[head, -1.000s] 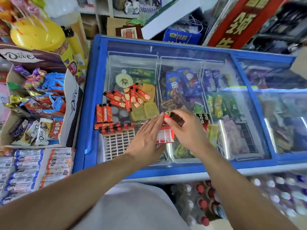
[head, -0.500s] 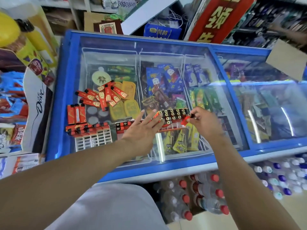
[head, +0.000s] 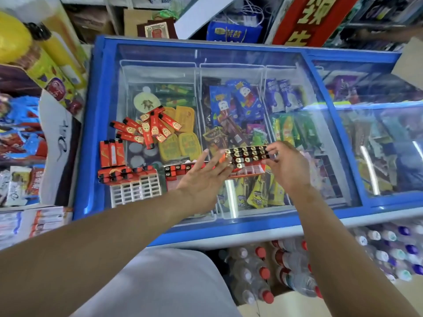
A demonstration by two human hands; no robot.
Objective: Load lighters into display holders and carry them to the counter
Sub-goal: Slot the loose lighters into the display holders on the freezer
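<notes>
We hold the lighter-filled holder point(head: 248, 156) over the freezer lid point(head: 320, 143): right hand point(head: 288, 165) pinching its right end, left hand point(head: 203, 179) splayed against its left.

The freezer lid point(head: 229, 65) before me is smooth, glossy glass. My lighters point(head: 246, 155) show shiny metal caps. The white holder point(head: 135, 193) looks matt plastic.

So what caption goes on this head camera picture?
Two hands steady a holder of lighters on a freezer lid.

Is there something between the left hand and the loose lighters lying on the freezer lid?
Nothing visible blocks it. The left hand is beside the loaded holder; the loose lighters lie uncovered on the freezer lid, farther left.
</notes>
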